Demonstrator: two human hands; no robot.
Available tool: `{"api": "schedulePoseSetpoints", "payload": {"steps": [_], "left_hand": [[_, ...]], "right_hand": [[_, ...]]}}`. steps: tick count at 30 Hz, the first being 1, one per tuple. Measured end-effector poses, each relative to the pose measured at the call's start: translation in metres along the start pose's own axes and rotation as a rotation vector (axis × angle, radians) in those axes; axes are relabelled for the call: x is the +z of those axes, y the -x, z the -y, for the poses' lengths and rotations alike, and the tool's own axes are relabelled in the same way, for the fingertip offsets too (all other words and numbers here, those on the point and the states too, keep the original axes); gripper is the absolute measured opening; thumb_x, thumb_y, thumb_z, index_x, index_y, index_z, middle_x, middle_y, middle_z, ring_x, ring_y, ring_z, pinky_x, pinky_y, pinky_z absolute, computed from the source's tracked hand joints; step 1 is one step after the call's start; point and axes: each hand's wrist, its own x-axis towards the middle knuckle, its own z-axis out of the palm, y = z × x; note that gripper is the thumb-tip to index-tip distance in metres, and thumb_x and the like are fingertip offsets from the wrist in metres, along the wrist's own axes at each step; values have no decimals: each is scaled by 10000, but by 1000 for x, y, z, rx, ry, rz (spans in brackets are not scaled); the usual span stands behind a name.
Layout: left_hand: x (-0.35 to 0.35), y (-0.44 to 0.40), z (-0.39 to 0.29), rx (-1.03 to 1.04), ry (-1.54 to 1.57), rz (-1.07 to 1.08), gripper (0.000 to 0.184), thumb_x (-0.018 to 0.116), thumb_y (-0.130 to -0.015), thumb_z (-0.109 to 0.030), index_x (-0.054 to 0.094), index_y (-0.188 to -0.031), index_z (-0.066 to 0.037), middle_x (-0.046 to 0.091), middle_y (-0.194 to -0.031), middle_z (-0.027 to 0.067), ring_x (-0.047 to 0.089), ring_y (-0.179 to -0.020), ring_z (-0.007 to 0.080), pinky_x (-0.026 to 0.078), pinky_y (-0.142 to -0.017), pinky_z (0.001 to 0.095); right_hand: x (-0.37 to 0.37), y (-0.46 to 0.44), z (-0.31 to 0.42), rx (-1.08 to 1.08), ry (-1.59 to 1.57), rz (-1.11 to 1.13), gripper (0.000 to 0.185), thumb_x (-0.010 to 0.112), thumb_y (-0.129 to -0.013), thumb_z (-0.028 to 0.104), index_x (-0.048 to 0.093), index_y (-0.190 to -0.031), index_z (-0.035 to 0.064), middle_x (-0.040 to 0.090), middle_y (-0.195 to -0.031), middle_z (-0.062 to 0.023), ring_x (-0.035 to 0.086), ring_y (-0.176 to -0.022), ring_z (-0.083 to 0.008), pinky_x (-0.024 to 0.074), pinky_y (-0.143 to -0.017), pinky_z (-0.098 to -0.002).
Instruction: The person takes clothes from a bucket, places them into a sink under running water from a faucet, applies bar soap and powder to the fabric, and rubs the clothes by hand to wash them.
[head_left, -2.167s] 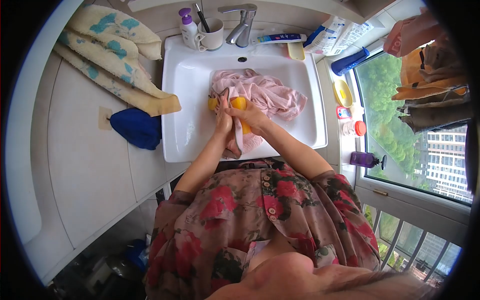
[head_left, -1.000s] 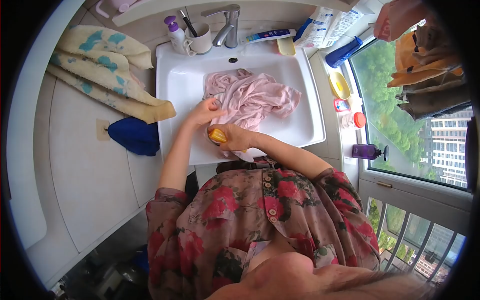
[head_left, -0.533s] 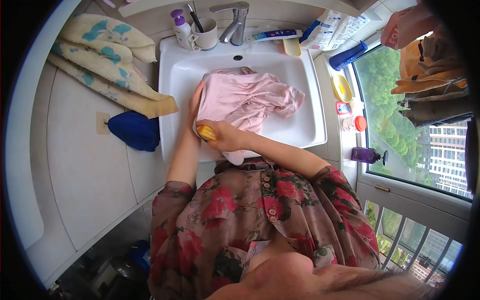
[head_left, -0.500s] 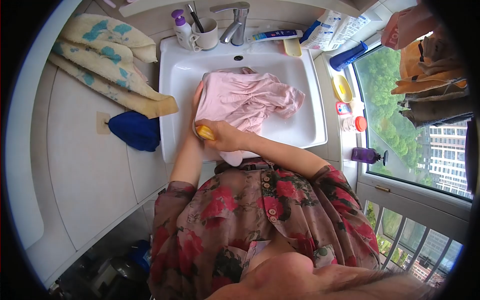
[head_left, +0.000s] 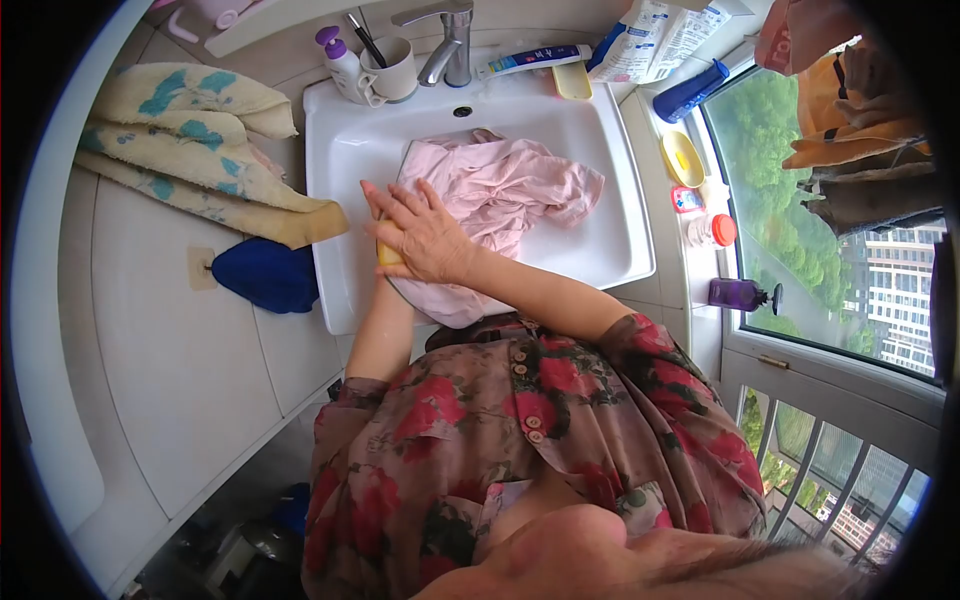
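Note:
A pink cloth [head_left: 510, 190] lies bunched in the white sink [head_left: 345, 130], its near end drawn over my left hand [head_left: 371, 198]. Only some fingertips of that hand show past the cloth's left edge; the palm is hidden beneath it. My right hand [head_left: 425, 237] rests on top, fingers a little spread, holding a yellow soap bar [head_left: 388, 252] against the cloth. Part of the bar shows under the palm and fingers.
Behind the sink stand a faucet [head_left: 455, 45], a mug [head_left: 392, 70], a pump bottle [head_left: 345, 68] and a toothpaste tube [head_left: 535, 62]. A patterned towel [head_left: 190, 150] and blue cloth [head_left: 265, 275] are at left. A yellow soap dish [head_left: 683, 160] sits by the window.
My right hand has moved from gripping the soap near the cloth's lower edge to lying over it, further up and left. The cloth's near end, spread smooth half a second ago, is now more crumpled.

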Motion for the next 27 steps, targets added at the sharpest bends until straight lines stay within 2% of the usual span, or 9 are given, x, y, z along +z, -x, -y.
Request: {"api": "schedulePoseSetpoints", "payload": {"steps": [1, 2, 3, 4, 7, 11, 20, 22, 27], "left_hand": [[-4, -7, 6, 97, -23, 44, 577, 360, -939, -530, 474, -1287, -83, 514, -1274, 115, 486, -1167, 277, 331, -1050, 399], [22, -15, 57, 742, 297, 327, 585, 352, -940, -537, 467, -1295, -87, 507, -1285, 117, 479, -1179, 282, 322, -1060, 403], [30, -13, 63, 748, 291, 298, 592, 344, -940, -544, 461, -1303, -91, 500, -1296, 120, 472, -1191, 286, 314, -1070, 407], [-9, -4, 0, -11, -166, 37, 671, 290, -923, -613, 360, -1382, -129, 374, -1413, 124, 338, -1305, 331, 184, -1128, 462], [28, 14, 4, -232, 104, -91, 562, 418, -953, -436, 471, -1297, 5, 548, -1235, 136, 528, -1148, 239, 393, -1021, 373], [-14, 15, 18, -314, 155, -118, 568, 365, -962, -379, 365, -1379, 6, 454, -1341, 168, 419, -1271, 267, 283, -1110, 396], [-32, 22, 18, -374, -76, -303, 431, 370, -958, -265, 460, -1258, 31, 548, -1210, 176, 585, -1066, 263, 483, -938, 393], [-31, 20, 23, 32, -1163, 13, 340, 350, -975, -246, 505, -1149, 2, 577, -1114, 144, 593, -1018, 254, 481, -918, 384], [0, -29, -18, -92, -669, -79, 256, 430, -957, -253, 539, -1039, -37, 606, -988, 105, 614, -882, 213, 516, -785, 338]], "right_hand": [[0, -4, -4, 40, 27, -45, 628, 613, -759, 562, 517, -1203, 128, 449, -1303, -185, 389, -1252, -350, 281, -1012, -594], [-3, -9, -8, 98, 28, -66, 645, 597, -772, 565, 502, -1240, 131, 492, -1251, -186, 403, -1237, -346, 281, -1004, -600], [2, -11, -20, 102, 27, -66, 645, 597, -772, 565, 502, -1240, 131, 492, -1251, -186, 403, -1237, -346, 281, -1004, -600], [10, -13, -36, 202, 65, -94, 653, 583, -786, 561, 481, -1268, 133, 516, -1212, -183, 409, -1228, -344, 281, -998, -603], [5, -18, -68, 408, 71, 35, 669, 559, -813, 561, 440, -1303, 121, 566, -1110, -163, 473, -1171, -332, 360, -956, -535], [12, -13, -88, 595, -111, 172, 632, 511, -853, 582, 451, -1247, 91, 565, -1097, -240, 590, -987, -413, 495, -799, -461], [24, 12, -99, 498, -641, 268, 581, 470, -898, 558, 467, -1228, 81, 596, -1099, -236, 599, -973, -412, 483, -837, -433], [15, 20, -97, 366, -816, 102, 610, 459, -908, 565, 445, -1276, 78, 587, -1117, -244, 572, -1050, -408, 450, -904, -407], [-16, 35, -104, 515, -896, 206, 648, 480, -903, 569, 419, -1326, 82, 563, -1161, -222, 534, -1139, -326, 400, -964, -374]]}}
